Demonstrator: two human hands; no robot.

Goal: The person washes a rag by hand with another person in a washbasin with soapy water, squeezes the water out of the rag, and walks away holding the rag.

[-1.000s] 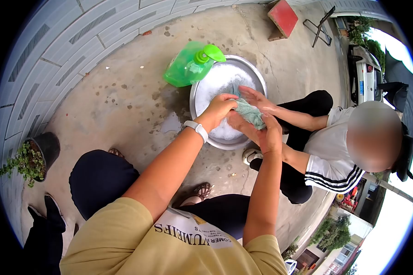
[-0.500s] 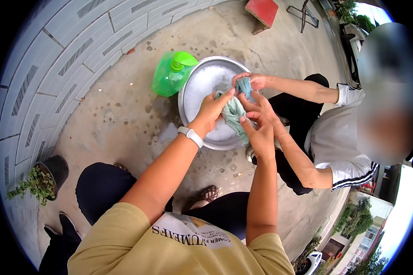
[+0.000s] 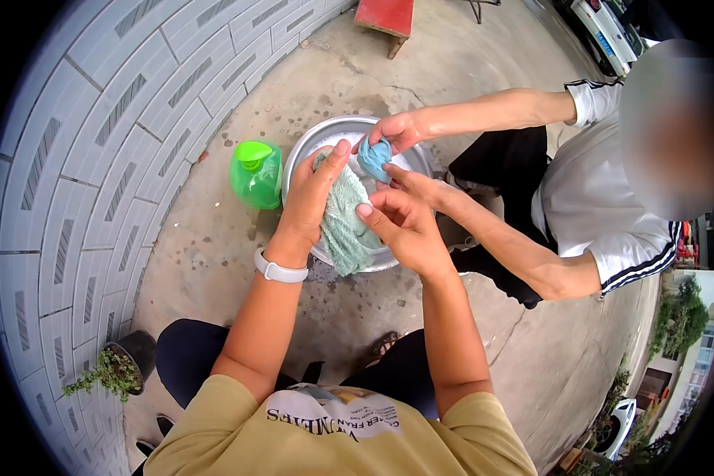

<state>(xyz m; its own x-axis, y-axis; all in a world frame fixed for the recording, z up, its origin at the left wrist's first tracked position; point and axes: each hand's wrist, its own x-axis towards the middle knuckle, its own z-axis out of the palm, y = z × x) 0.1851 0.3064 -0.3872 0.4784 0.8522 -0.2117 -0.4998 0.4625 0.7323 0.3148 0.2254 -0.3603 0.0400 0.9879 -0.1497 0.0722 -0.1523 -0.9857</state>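
Note:
A pale green wet cloth (image 3: 345, 218) hangs over the near side of a round metal basin (image 3: 297, 147). My left hand (image 3: 305, 198), with a white band at the wrist, is closed on the cloth's upper left side. On the cloth's right edge, my right hand (image 3: 404, 230) grips with thumb and bent fingers. Just beyond, a co-worker's two hands (image 3: 401, 131) hold a bunched blue cloth (image 3: 374, 159) over the basin. White suds (image 3: 333, 136) show inside the basin, mostly hidden by hands and cloths.
A green pump-top bottle (image 3: 257, 176) stands left of the basin. The co-worker (image 3: 579, 182) squats at the right. A tiled wall (image 3: 95, 159) runs along the left, with a potted plant (image 3: 123, 366) beside it. A red stool (image 3: 385, 16) stands farther back.
My hands have moved left and spread apart, and the green cloth is now opened out and hanging longer. The co-worker's blue cloth has become a tighter bundle. The view has shifted.

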